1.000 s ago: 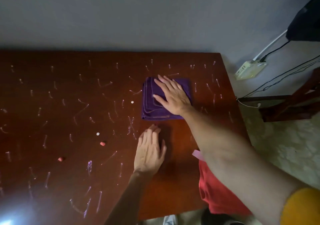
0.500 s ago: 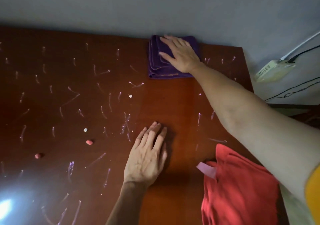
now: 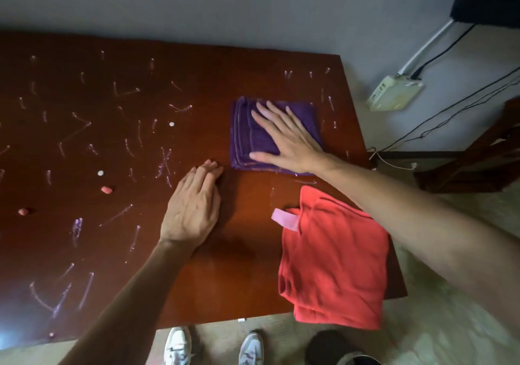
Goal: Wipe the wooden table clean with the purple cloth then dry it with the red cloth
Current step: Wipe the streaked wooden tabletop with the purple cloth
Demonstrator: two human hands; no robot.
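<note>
A folded purple cloth lies on the right part of the wooden table. My right hand presses flat on top of it, fingers spread. My left hand rests flat on the bare wood just below and left of the cloth, fingers together. A red cloth with a pink loop lies at the table's near right corner, partly hanging over the edge. White chalk-like streaks cover the left and far parts of the table; the strip around the hands looks wiped.
Small pink lumps and white dots sit among the streaks on the left. A white power strip with cables lies on the floor to the right, beside dark wooden furniture. My shoes show below the near edge.
My right hand pushed the purple cloth up to the far edge, then drew it back toward me to mid-table. My left hand stayed put on the wood.
</note>
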